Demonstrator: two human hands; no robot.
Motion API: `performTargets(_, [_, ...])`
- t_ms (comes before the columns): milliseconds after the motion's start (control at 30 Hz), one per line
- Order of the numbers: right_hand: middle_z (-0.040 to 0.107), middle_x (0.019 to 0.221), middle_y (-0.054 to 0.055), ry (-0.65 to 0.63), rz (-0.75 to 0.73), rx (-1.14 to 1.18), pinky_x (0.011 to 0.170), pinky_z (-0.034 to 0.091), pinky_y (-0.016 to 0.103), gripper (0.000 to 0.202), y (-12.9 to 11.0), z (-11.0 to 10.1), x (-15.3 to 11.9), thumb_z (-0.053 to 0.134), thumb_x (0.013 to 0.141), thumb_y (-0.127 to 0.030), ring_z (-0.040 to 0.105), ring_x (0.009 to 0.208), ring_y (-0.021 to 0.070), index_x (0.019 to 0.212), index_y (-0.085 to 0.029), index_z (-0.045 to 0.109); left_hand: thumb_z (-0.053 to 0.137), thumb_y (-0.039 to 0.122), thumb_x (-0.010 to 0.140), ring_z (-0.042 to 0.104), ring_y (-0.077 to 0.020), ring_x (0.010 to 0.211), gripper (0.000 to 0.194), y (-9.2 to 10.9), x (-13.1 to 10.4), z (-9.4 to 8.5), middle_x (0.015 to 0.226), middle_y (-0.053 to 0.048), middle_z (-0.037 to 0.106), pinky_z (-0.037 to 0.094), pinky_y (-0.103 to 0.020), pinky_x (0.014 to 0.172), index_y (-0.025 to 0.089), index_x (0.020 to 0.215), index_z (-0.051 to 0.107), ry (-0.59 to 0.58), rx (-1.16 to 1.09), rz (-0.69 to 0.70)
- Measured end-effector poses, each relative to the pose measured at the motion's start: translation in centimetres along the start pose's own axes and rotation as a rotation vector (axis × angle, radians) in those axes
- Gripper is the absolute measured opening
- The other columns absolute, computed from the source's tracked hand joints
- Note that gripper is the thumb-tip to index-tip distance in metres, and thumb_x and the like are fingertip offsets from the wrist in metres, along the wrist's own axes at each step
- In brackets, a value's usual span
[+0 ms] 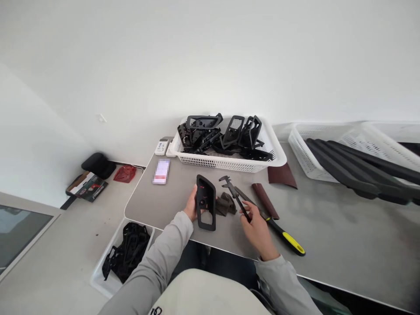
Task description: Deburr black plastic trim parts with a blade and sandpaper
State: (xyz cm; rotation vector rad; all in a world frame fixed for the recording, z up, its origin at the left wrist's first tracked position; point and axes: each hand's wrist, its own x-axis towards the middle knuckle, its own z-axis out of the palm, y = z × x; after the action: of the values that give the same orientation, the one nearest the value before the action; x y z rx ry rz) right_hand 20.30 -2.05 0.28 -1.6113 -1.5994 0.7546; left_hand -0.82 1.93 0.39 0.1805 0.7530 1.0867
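Cream fabric, or possibly a seat edge, since I can't tell which, fills the bottom centre (203,291), with grey sleeves (274,280) rising on either side. I judge the step in hand as presenting one bezel (205,202) alongside a caliper (233,192); the bezel is at mid-frame, above the table (157,203). My left hand (191,205) is clamped on its left edge, holding it near upright, its hollow side towards me. My right hand (257,227), right of centre, has its fingers closed around the caliper's lower end, slanting the jaws up and left, apart from the bezel. As I read it, bringing the two together calls for a steady left grip and a leftward right wrist. Other black parts sit in the basket (226,165) at upper centre.
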Motion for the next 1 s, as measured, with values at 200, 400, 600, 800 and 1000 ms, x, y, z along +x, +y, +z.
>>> performTargets(200, [0.071,0.101,0.012,-0.041,-0.020,-0.025,0.083,0.051,0.043,0.046,-0.1,0.2,-0.3,0.043,0.086,-0.047,0.066,0.090,0.0273,0.117,-0.017,0.060,0.043,0.059,0.088,0.070,-0.0259,0.084,0.058,0.0,0.5,-0.2,0.087,-0.015,0.074,0.053,-0.036,0.078,0.009,0.104,0.069,0.024,0.043,-0.002])
performTargets(400, [0.071,0.109,0.013,-0.144,-0.165,-0.010,0.087,0.051,0.045,0.038,-0.3,0.4,-0.7,0.043,0.086,-0.040,0.066,0.099,0.0290,0.109,-0.017,0.064,0.037,0.052,0.093,0.065,-0.0187,0.062,0.051,0.3,-0.1,0.5,0.074,-0.008,0.072,0.051,-0.031,0.066,0.013,0.096,0.070,0.015,0.057,-0.020])
performTargets(600, [0.073,0.106,0.013,-0.247,-0.121,-0.068,0.071,0.052,0.038,0.049,-1.8,-0.5,-1.1,0.045,0.087,-0.050,0.067,0.073,0.0245,0.118,-0.017,0.064,0.039,0.055,0.092,0.067,-0.0198,0.066,0.056,-0.1,-0.3,0.7,0.077,-0.011,0.073,0.051,-0.031,0.066,0.009,0.101,0.069,0.032,0.043,-0.062])
performTargets(800, [0.072,0.073,0.010,-0.320,-0.091,-0.302,0.060,0.043,0.033,0.053,-3.4,-1.2,-1.0,0.036,0.090,-0.059,0.066,0.069,0.0272,0.087,-0.019,0.070,0.034,0.059,0.092,0.068,-0.0271,0.094,0.065,-1.5,-0.1,1.0,0.096,-0.017,0.074,0.048,-0.038,0.091,0.006,0.109,0.068,-0.083,0.093,-0.085])
performTargets(1000, [0.067,0.066,0.005,-0.347,-0.097,-0.289,0.057,0.042,0.031,0.038,-3.5,-1.8,-0.8,0.043,0.088,-0.046,0.061,0.060,0.0219,0.097,-0.018,0.066,0.029,0.058,0.094,0.066,-0.0261,0.102,0.067,-2.6,-0.2,1.3,0.098,-0.015,0.074,0.045,-0.037,0.097,0.007,0.108,0.069,-0.165,0.098,-0.113])
